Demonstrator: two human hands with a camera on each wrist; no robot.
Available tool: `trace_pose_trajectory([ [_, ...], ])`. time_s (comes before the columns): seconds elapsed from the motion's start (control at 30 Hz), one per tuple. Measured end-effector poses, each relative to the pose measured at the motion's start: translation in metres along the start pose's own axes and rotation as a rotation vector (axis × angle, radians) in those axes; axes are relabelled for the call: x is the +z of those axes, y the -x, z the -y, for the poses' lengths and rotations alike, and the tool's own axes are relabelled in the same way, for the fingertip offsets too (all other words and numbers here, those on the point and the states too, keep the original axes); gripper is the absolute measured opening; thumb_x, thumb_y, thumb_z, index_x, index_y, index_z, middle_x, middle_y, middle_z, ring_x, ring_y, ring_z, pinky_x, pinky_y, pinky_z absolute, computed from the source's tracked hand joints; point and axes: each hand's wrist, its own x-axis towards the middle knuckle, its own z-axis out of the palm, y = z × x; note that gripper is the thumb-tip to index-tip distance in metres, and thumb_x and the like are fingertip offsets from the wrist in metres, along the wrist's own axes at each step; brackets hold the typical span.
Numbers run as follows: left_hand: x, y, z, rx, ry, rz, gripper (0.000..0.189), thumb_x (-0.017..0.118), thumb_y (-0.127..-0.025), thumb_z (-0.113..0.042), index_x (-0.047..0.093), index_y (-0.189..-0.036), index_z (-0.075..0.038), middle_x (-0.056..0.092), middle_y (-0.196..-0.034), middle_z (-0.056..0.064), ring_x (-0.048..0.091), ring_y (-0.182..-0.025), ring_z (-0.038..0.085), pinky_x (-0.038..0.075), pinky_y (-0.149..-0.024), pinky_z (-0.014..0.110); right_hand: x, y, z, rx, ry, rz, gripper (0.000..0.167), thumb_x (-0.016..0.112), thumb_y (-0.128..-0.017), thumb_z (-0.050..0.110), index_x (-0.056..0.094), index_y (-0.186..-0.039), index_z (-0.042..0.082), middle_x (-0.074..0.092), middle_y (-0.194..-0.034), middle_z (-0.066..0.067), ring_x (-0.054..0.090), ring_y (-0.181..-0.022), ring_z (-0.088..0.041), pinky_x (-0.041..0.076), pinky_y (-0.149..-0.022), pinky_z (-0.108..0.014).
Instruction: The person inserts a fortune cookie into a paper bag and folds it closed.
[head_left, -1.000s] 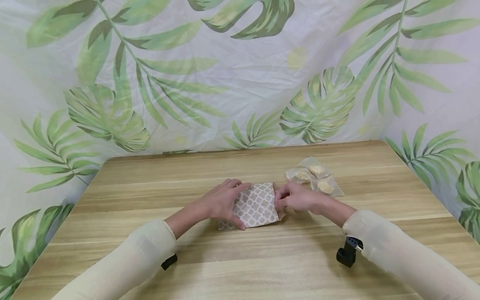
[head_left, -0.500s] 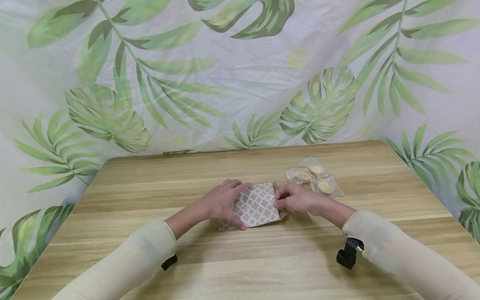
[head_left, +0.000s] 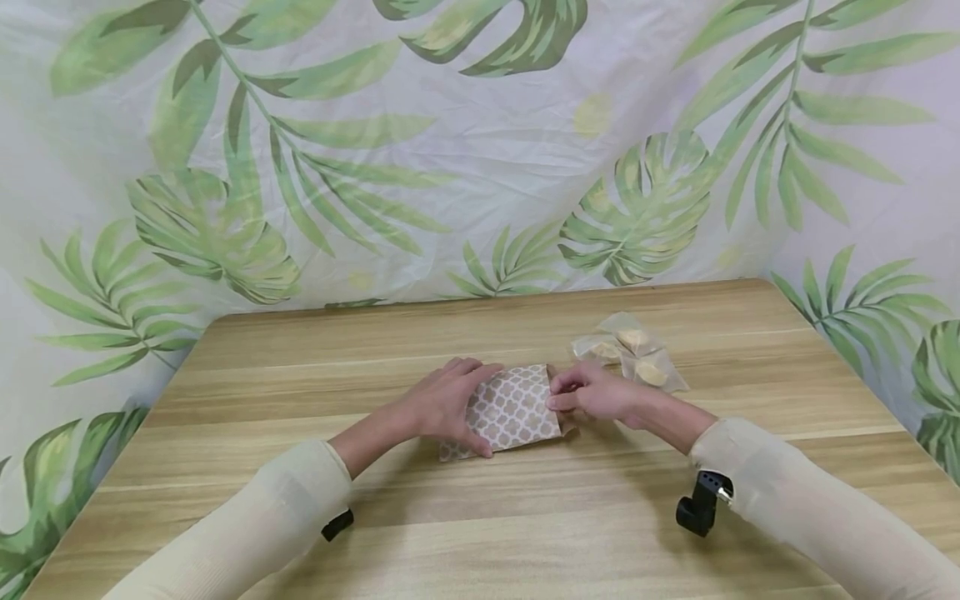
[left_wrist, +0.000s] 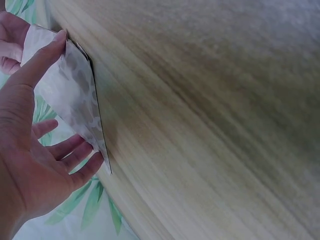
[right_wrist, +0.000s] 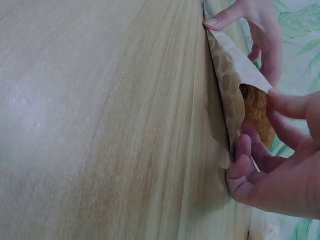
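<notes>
A small paper bag (head_left: 517, 408) with a beige-and-white lattice print lies on its side on the table, its mouth facing right. My left hand (head_left: 442, 404) holds its closed half, thumb on the near edge and fingers at the far side. In the left wrist view the fingertips of the left hand (left_wrist: 30, 145) meet the bag's (left_wrist: 70, 92) edge. My right hand (head_left: 600, 396) pinches the upper lip of the mouth between thumb and index finger. The right wrist view shows the mouth gaping, with a brown inside (right_wrist: 255, 107), and the right hand's (right_wrist: 290, 165) other fingers curled at the lower lip.
Three frosted clear packets (head_left: 651, 373) with pale yellowish pieces inside lie just behind the right hand. A wood-grain table (head_left: 480, 542) spreads around, and a leaf-printed cloth (head_left: 495, 167) hangs behind its far edge. Black devices (head_left: 697, 504) sit at both wrists.
My right fingertips have shifted slightly at the bag's mouth and now pinch its upper lip. The right forearm has moved slightly rightward. The left hand and the packets stay put.
</notes>
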Motion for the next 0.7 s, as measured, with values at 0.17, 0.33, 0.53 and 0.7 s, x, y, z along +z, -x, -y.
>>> trace_pose_trajectory([
  [0.17, 0.0000, 0.0007, -0.0002, 0.005, 0.000, 0.005, 0.118, 0.095, -0.065, -0.054, 0.038, -0.159, -0.011, 0.049, -0.148, 0.020, 0.046, -0.137, 0.037, 0.045, -0.110, 0.056, 0.0002, 0.0004, 0.0015, 0.013, -0.017, -0.086, 0.014, 0.061, -0.103, 0.008, 0.071, -0.099, -0.001, 0.062, -0.087, -0.007, 0.050, -0.076, -0.018, 0.036, -0.058, -0.024],
  [0.33, 0.0010, 0.0020, -0.0001, 0.007, 0.008, 0.000, 0.119, 0.095, -0.065, -0.054, 0.037, -0.160, -0.011, 0.048, -0.149, 0.020, 0.045, -0.138, 0.037, 0.044, -0.110, 0.057, 0.0033, 0.0003, 0.0043, 0.022, -0.019, -0.124, 0.015, 0.058, -0.104, 0.006, 0.070, -0.103, -0.003, 0.063, -0.090, -0.008, 0.052, -0.079, -0.018, 0.038, -0.060, -0.024],
  [0.53, 0.0025, 0.0007, 0.0017, 0.005, 0.001, 0.005, 0.120, 0.095, -0.064, -0.056, 0.037, -0.160, -0.011, 0.049, -0.148, 0.020, 0.046, -0.137, 0.036, 0.044, -0.111, 0.056, 0.0030, -0.0023, 0.0041, 0.039, -0.010, -0.056, 0.022, 0.049, -0.107, 0.007, 0.057, -0.088, 0.002, 0.050, -0.086, -0.005, 0.042, -0.076, -0.018, 0.033, -0.065, -0.028],
  [0.7, 0.0027, 0.0007, 0.0013, 0.001, 0.006, 0.006, 0.120, 0.095, -0.065, -0.056, 0.037, -0.160, -0.011, 0.049, -0.148, 0.020, 0.046, -0.137, 0.037, 0.044, -0.112, 0.056, 0.0022, -0.0030, 0.0056, 0.073, -0.022, -0.029, 0.021, 0.046, -0.109, 0.009, 0.054, -0.091, 0.003, 0.047, -0.088, -0.006, 0.042, -0.082, -0.021, 0.033, -0.070, -0.032],
])
